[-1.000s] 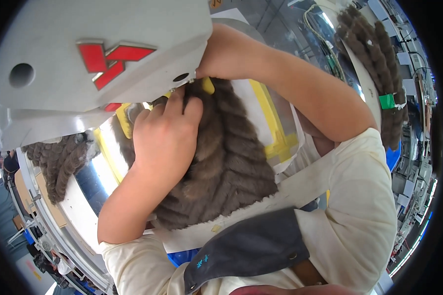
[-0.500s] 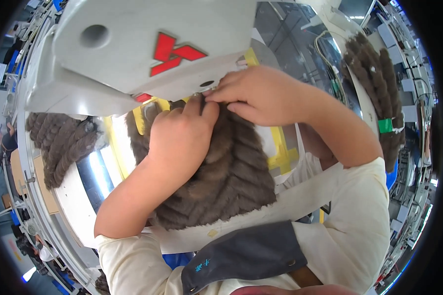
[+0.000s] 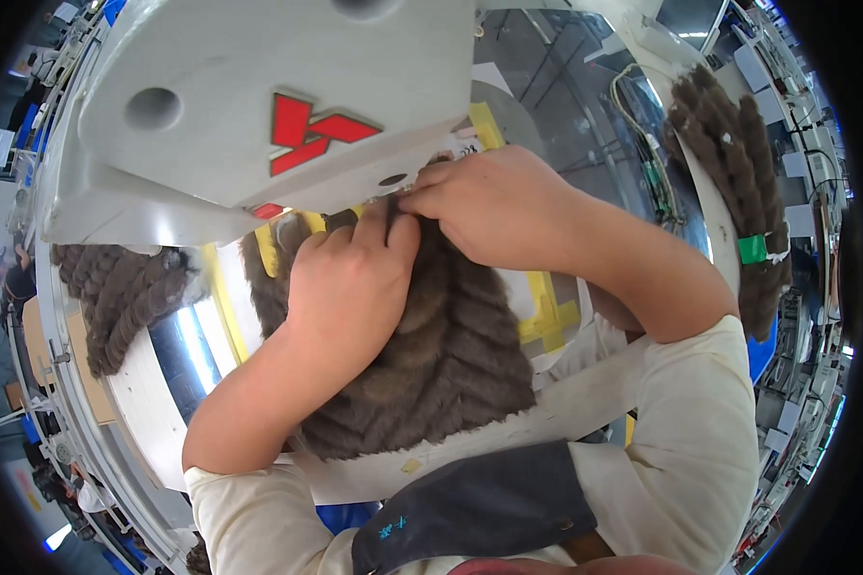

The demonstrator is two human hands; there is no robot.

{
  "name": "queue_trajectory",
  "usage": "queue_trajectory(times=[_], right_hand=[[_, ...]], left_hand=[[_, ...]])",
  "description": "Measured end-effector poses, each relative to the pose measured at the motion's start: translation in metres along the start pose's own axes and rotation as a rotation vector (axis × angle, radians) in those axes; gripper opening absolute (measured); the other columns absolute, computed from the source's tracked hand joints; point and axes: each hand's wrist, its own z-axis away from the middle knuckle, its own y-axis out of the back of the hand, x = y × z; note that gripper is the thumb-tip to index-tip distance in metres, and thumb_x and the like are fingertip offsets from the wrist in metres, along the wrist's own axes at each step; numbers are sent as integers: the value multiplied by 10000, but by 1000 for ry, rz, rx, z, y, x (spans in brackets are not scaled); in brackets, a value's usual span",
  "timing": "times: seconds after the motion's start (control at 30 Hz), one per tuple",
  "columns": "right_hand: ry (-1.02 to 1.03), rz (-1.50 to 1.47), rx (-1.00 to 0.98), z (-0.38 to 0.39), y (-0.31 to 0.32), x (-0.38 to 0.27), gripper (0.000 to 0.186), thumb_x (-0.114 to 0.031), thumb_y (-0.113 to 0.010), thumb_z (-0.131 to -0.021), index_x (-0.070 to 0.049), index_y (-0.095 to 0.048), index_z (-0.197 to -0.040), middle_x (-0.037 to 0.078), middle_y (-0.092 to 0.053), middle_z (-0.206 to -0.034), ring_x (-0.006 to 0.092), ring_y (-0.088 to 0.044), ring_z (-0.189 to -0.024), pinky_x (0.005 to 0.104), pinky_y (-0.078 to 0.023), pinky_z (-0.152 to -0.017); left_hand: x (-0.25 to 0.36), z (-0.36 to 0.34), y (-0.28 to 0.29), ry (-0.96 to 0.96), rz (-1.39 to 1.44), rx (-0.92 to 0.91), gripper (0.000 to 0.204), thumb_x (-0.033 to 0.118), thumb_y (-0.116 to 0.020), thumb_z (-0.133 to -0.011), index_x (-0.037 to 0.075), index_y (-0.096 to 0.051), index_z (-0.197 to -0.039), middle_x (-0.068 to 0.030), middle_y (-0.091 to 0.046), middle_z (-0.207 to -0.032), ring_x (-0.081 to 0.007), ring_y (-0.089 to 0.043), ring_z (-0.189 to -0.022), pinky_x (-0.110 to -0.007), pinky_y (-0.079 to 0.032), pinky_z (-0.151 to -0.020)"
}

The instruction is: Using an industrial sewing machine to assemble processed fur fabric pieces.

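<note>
A brown fur piece [image 3: 451, 355] with slanting, ridged strips lies before me, its far end running up under the head of a grey-white sewing machine [image 3: 211, 96]. My left hand [image 3: 350, 287] rests on the fur, its fingers bent and gripping it close to the machine's lower edge. Right beside it, my right hand [image 3: 494, 206] pinches the fur between thumb and fingers at the same spot. The fingertips of both hands nearly meet there. The machine head hides the needle area, and the hands cover the exact place where they hold the fur.
Another fur piece [image 3: 129, 297] lies on the left of the table. At the far right hangs a long fur piece [image 3: 729, 153] with a green clip [image 3: 753, 249]. Yellow tape [image 3: 547, 311] marks the white work surface. A cable [image 3: 633, 115] runs beside the glass panel.
The machine head appears shifted slightly left and lower in the view. My hands stay on the fur at the machine; more fur shows beyond my right fingertips.
</note>
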Motion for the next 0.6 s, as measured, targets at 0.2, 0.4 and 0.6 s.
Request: queue_trajectory(times=[0.2,0.4,0.6], right_hand=[[-38,33,-63,-2,5,-1,311,-68,-590,-852,-105,-752,-1114,35,-758,-1128,264,-715,-1038,413,-591,-800],[-48,81,-84,-3,7,3,299,-62,-589,-841,-124,-767,-1073,20,-764,-1138,269,-724,-1026,413,-595,-792],[-70,78,-77,0,9,5,289,-64,-591,-840,-127,-771,-1058,9,-762,-1159,270,-724,-1033,416,-596,-800]], left_hand=[[0,0,2,-8,10,-11,247,60,-602,-824,42,-656,-1065,-168,-699,-1298,-254,-731,-836,-374,-558,-709],[-4,-5,-4,-93,-34,144,185,107,-630,-789,69,-649,-969,-111,-716,-1097,-189,-667,-662,-330,-517,-613],[-2,-8,-2,-111,1,127,192,99,-623,-788,60,-648,-975,-103,-702,-1094,-194,-672,-675,-339,-523,-621]])
